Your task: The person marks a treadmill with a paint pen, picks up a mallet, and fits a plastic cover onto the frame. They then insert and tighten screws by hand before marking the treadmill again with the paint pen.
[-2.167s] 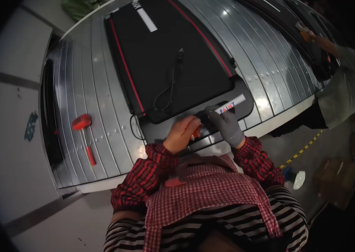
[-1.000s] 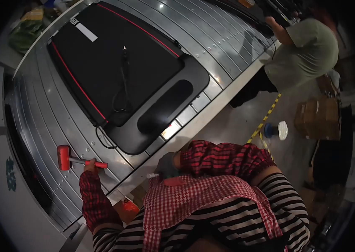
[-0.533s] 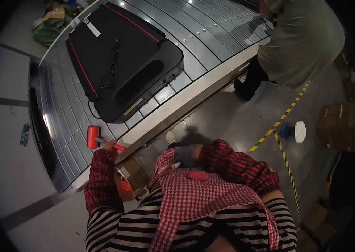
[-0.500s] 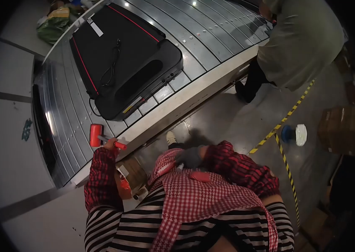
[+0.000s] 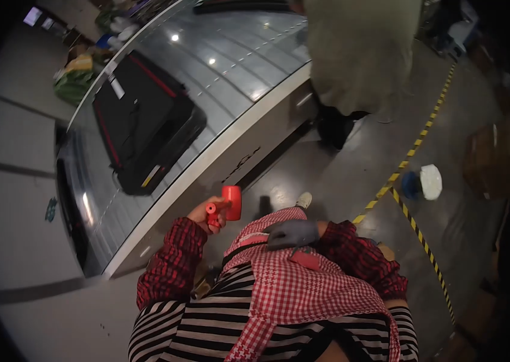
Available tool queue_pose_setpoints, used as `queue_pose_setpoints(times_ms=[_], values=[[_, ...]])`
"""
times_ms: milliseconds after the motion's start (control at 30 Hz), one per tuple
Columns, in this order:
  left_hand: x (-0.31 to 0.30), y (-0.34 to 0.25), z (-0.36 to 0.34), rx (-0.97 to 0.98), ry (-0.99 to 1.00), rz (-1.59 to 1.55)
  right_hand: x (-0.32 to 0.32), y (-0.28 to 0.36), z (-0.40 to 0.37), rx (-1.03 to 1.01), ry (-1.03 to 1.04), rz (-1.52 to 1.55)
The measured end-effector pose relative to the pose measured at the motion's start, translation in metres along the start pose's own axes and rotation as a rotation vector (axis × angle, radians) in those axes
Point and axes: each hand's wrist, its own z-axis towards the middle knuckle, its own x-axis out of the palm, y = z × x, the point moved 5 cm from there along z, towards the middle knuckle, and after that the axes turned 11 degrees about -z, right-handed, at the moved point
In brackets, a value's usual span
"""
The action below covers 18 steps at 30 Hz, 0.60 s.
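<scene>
- The left hand (image 5: pixel 205 215) is bare and closed round the handle of a red mallet (image 5: pixel 229 202), with the fingers wrapped on the grip.
- The red mallet is held in the air off the desk (image 5: pixel 231 66), just out from its near white side wall and over the floor (image 5: pixel 339 175). Its head points away from the body.
- The right hand (image 5: pixel 292 234) wears a grey glove and lies flat against the red checked apron (image 5: pixel 294 283) at the chest, further from the desk than the left hand. Whether it holds anything cannot be told.
- The two hands are apart, each on its own side of the apron's top.
- A flat black machine (image 5: pixel 140 120) with a thin red line along one side lies on the desk's metal slats, towards its far-left end and well apart from the mallet.
- Another person in a pale greenish shirt (image 5: pixel 357 48) stands against the desk's near side, further along to the right.
- Yellow-and-black tape (image 5: pixel 415 154) runs across the floor to the right of the desk, with a blue and white object (image 5: pixel 423 182) just beside it.
- A white shoe (image 5: pixel 304 200) shows on the floor between the desk's side wall and the apron.
</scene>
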Motion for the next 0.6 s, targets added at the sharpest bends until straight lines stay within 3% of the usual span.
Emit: queue_pose_setpoints(times_ms=[33,67,133,200,233,300,333,467,533,567,600], values=[[0.028,0.008,0.020,-0.096,0.058,0.061,-0.010,-0.005,-0.013,-0.040,0.065,-0.104],[0.062,0.016,0.044,-0.199,0.123,0.135,-0.012,-0.030,-0.024,0.156,0.156,-0.004],[0.130,0.028,0.085,-0.229,0.126,0.369,-0.016,-0.097,-0.046,0.141,-0.011,0.000],[0.197,0.039,0.147,-0.190,0.167,0.439,-0.064,-0.100,-0.089,0.290,-0.142,-0.047],[0.233,0.046,0.169,-0.333,0.202,0.519,-0.088,-0.101,-0.111,0.368,-0.204,-0.075],[0.329,0.066,0.179,-0.307,0.266,0.468,-0.127,-0.111,-0.148,0.482,-0.281,-0.016],[0.350,0.077,0.227,-0.383,0.323,0.687,-0.142,-0.115,-0.162,0.540,-0.351,0.049],[0.510,0.095,0.226,-0.466,0.455,0.885,-0.201,-0.135,-0.237,0.678,-0.532,-0.247],[0.570,0.107,0.238,-0.401,0.557,0.917,-0.229,-0.120,-0.271,0.842,-0.585,0.129],[0.592,0.114,0.245,-0.411,0.556,0.940,-0.233,-0.128,-0.290,0.841,-0.608,0.139],[0.616,0.126,0.252,-0.485,0.659,1.000,-0.235,-0.141,-0.319,0.709,-0.837,0.344]])
